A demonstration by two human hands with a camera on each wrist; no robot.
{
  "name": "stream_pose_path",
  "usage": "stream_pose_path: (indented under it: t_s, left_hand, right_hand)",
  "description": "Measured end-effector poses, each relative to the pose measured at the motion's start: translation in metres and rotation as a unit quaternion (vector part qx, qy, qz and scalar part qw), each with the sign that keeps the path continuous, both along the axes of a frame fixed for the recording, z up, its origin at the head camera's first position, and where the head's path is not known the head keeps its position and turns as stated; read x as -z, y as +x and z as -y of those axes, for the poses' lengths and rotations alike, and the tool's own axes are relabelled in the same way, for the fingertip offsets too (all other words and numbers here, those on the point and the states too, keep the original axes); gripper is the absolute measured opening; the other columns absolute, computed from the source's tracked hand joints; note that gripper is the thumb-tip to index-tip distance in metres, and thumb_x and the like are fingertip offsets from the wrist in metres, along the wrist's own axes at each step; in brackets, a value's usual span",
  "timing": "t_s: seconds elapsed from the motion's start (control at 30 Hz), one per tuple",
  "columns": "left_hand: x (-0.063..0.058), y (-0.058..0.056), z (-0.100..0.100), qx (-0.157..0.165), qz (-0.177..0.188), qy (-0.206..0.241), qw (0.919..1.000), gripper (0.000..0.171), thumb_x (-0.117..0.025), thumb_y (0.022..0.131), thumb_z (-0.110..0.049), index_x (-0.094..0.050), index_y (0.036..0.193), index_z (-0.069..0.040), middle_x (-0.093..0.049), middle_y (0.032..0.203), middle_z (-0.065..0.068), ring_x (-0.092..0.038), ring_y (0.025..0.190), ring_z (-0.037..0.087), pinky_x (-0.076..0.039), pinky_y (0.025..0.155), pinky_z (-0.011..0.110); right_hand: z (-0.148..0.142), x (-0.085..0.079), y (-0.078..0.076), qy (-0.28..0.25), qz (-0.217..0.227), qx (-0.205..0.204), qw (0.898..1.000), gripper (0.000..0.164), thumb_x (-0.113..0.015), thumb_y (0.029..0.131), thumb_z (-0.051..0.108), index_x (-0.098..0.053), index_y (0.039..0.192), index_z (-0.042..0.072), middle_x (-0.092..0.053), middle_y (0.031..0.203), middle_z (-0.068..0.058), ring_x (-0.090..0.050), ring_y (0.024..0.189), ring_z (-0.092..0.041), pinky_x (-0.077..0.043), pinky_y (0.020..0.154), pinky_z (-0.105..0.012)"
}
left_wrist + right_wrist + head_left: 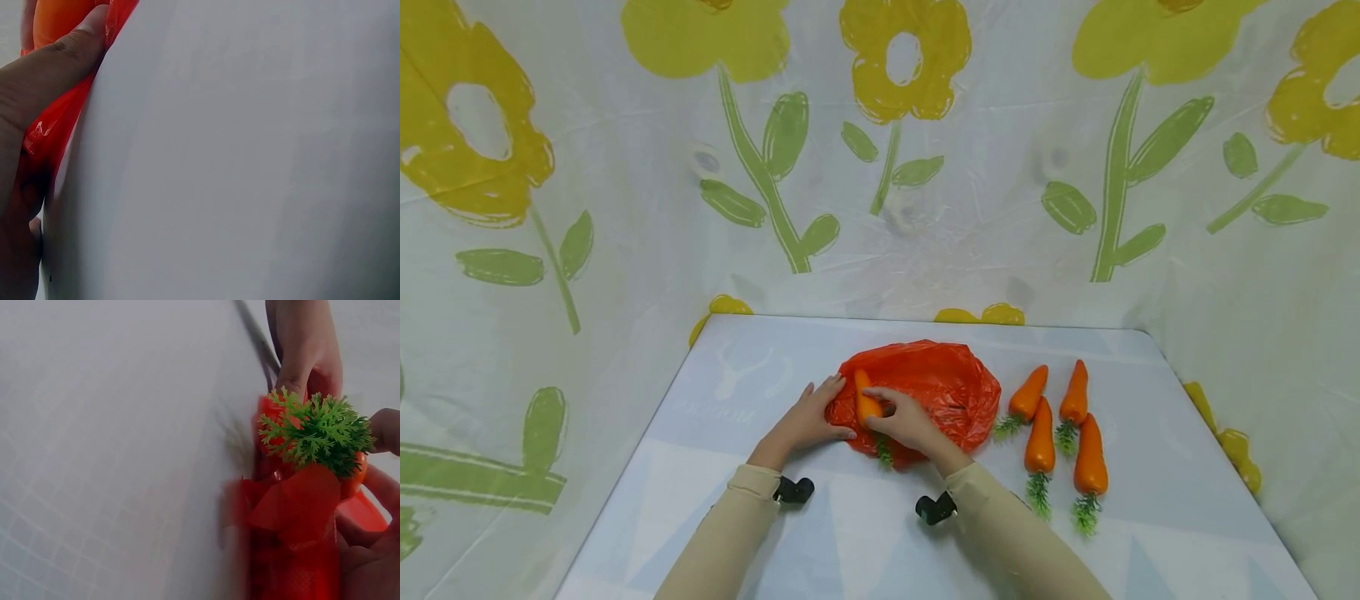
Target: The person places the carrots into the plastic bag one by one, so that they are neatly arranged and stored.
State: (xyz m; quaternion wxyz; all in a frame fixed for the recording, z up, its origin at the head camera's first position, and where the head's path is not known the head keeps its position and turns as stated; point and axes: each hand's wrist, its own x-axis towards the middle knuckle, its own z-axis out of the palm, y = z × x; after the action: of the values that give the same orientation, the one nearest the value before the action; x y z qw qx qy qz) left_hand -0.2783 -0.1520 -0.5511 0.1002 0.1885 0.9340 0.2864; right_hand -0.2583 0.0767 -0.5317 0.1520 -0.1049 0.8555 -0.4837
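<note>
A crumpled red plastic bag (958, 383) lies spread on the table. My left hand (811, 418) holds its left edge; in the left wrist view the thumb (59, 59) lies over the red plastic. In my right hand (906, 419) is an orange toy carrot (867, 406), gripped between fingers and thumb over the left part of the bag. Its tip points away from me. The carrot's green leafy top (322, 431) hangs toward me, over the bag's near edge. Part of the carrot's body is hidden by the right hand's fingers.
Several more orange carrots (1090, 458) with green tops lie on the table (1157, 500) to the right of the bag. A white curtain (970, 233) with yellow flowers hangs behind and at both sides. A small black camera sits on each wrist.
</note>
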Motion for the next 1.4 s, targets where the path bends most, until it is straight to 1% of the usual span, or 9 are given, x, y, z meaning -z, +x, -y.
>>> stream_pose_path:
  t_s: [0.07,0.27,0.5,0.67,0.77,0.87,0.97,1.17,1.4]
  left_hand:
    - [0.0000,0.0000,0.0008,0.000,0.004,0.003,1.0000,0.102,-0.084,0.081,-0.046,-0.032,0.160,-0.008,-0.027,0.167,0.009,-0.017,0.155,0.031,-0.009,0.125,0.055]
    - [-0.0005,-0.0003,0.0058,0.002,0.016,0.013,0.9998,0.103,-0.085,0.080,-0.047,-0.031,0.161,-0.012,-0.026,0.167,0.010,-0.014,0.155,0.038,-0.016,0.123,0.060]
    - [0.0012,-0.0042,0.0088,0.015,0.007,0.013,0.9998,0.104,-0.085,0.080,-0.049,-0.031,0.161,-0.012,-0.027,0.166,0.012,-0.015,0.154,0.042,-0.018,0.122,0.061]
    - [0.0009,-0.0054,0.0081,0.020,0.004,0.019,0.9996,0.104,-0.085,0.080,-0.049,-0.032,0.161,-0.010,-0.027,0.166,0.012,-0.015,0.154,0.040,-0.016,0.123,0.060]
    - [0.0011,-0.0059,0.0077,0.021,0.001,0.019,0.9996,0.104,-0.085,0.080,-0.049,-0.031,0.161,-0.010,-0.027,0.166,0.012,-0.016,0.154,0.039,-0.016,0.123,0.060]
    - [0.0014,-0.0062,0.0074,0.019,0.003,0.017,0.9997,0.104,-0.085,0.080,-0.049,-0.031,0.161,-0.011,-0.026,0.167,0.012,-0.015,0.154,0.039,-0.016,0.123,0.059]
    - [0.0013,-0.0062,0.0073,0.018,0.003,0.016,0.9997,0.105,-0.085,0.080,-0.048,-0.031,0.161,-0.010,-0.026,0.166,0.012,-0.016,0.155,0.038,-0.014,0.124,0.058]
    - [0.0010,-0.0058,0.0076,0.021,0.002,0.014,0.9997,0.104,-0.085,0.080,-0.047,-0.031,0.161,-0.008,-0.027,0.166,0.014,-0.018,0.154,0.035,-0.011,0.125,0.056]
    - [0.0009,-0.0041,0.0073,0.013,0.019,0.013,0.9996,0.105,-0.085,0.081,-0.047,-0.029,0.162,-0.011,-0.025,0.167,0.012,-0.014,0.155,0.038,-0.013,0.124,0.058]
  right_hand:
    - [-0.0002,-0.0009,0.0003,0.001,0.000,-0.004,1.000,0.051,-0.074,0.094,0.030,-0.060,0.143,0.029,-0.062,0.128,-0.005,-0.057,0.105,-0.026,-0.057,0.091,-0.042]
    - [0.0018,0.0034,0.0006,-0.002,-0.013,-0.006,1.000,0.050,-0.074,0.094,0.031,-0.061,0.142,0.030,-0.063,0.122,-0.002,-0.057,0.102,-0.023,-0.056,0.091,-0.040]
    - [0.0022,0.0062,0.0003,-0.006,-0.019,-0.001,1.000,0.052,-0.076,0.093,0.030,-0.061,0.143,0.029,-0.063,0.123,-0.002,-0.057,0.102,-0.023,-0.056,0.092,-0.040]
    - [0.0016,0.0057,0.0001,0.003,-0.021,0.004,1.000,0.056,-0.076,0.093,0.033,-0.058,0.145,0.029,-0.061,0.132,-0.004,-0.057,0.106,-0.024,-0.055,0.096,-0.044]
    - [0.0013,0.0051,0.0007,0.009,-0.025,0.007,1.000,0.063,-0.077,0.092,0.034,-0.053,0.150,0.030,-0.059,0.140,-0.005,-0.057,0.109,-0.024,-0.054,0.098,-0.046]
    - [0.0008,0.0050,0.0012,0.009,-0.031,0.005,0.999,0.070,-0.077,0.092,0.034,-0.046,0.155,0.029,-0.057,0.144,-0.006,-0.057,0.109,-0.024,-0.055,0.097,-0.045]
    - [0.0002,0.0048,0.0021,0.000,-0.028,0.004,1.000,0.074,-0.077,0.093,0.034,-0.042,0.157,0.029,-0.057,0.144,-0.007,-0.058,0.108,-0.024,-0.055,0.096,-0.043]
    - [-0.0027,0.0053,0.0029,-0.017,-0.016,0.006,1.000,0.072,-0.076,0.093,0.035,-0.042,0.157,0.030,-0.058,0.142,-0.004,-0.060,0.111,-0.023,-0.056,0.097,-0.042]
    - [-0.0074,0.0071,0.0036,-0.025,-0.016,0.002,1.000,0.073,-0.075,0.094,0.033,-0.040,0.158,0.028,-0.058,0.141,-0.007,-0.062,0.116,-0.026,-0.056,0.098,-0.043]
